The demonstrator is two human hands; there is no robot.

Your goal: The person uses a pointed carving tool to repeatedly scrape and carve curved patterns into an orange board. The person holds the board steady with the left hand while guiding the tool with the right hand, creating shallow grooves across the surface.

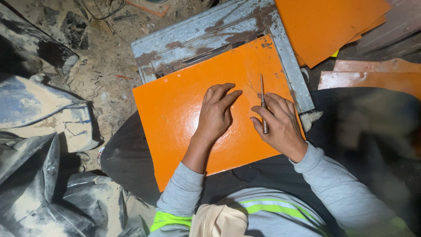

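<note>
At the far left, dusty grey sacks [39,114] lie on the dirt floor [105,66], well apart from your work. The glossy orange sheet [175,109] rests tilted across your lap, its upper edge lying over a rusty metal frame [193,37]. Your left hand [215,115] lies flat near the sheet's middle, fingers extended and together, pressing it down and holding nothing. Just beside it, near the sheet's right edge, your right hand [280,125] is closed around a thin metal scriber [263,103], its tip pointing up and away from you and touching the surface. A faint scored line shows by the tip; the rest of the sheet looks unmarked, so the marking seems barely begun. More orange sheets [329,26] are stacked at the upper right.
</note>
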